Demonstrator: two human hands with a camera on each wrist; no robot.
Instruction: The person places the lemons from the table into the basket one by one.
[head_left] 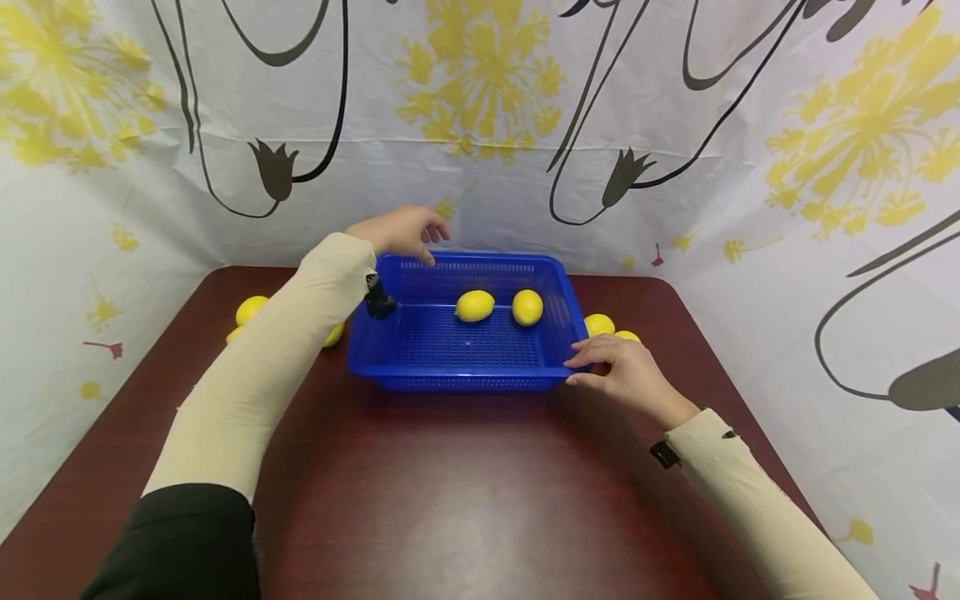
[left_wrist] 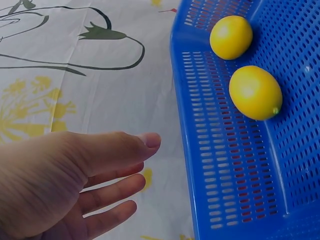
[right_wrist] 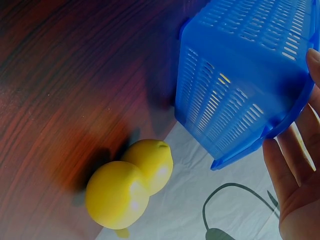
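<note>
A blue plastic basket [head_left: 468, 375] with perforated walls sits on the table, two lemons [head_left: 475, 306] inside toward its back and right. My right hand [head_left: 626, 371] holds the basket's front right corner, thumb and fingers at the rim; the right wrist view shows the fingers [right_wrist: 280, 172] against the rim. My left hand [head_left: 401, 232] hovers beside the back left corner, fingers loosely bent and holding nothing. In the left wrist view a gap separates the left thumb [left_wrist: 125, 148] from the basket wall [left_wrist: 205, 140].
Two more lemons [right_wrist: 117, 195] lie touching each other on the table right of the basket. Other lemons [head_left: 251, 310] lie to the left, partly hidden by the left sleeve [head_left: 247, 375]. A patterned cloth [head_left: 480, 192] hangs behind the dark red wooden table [head_left: 450, 475].
</note>
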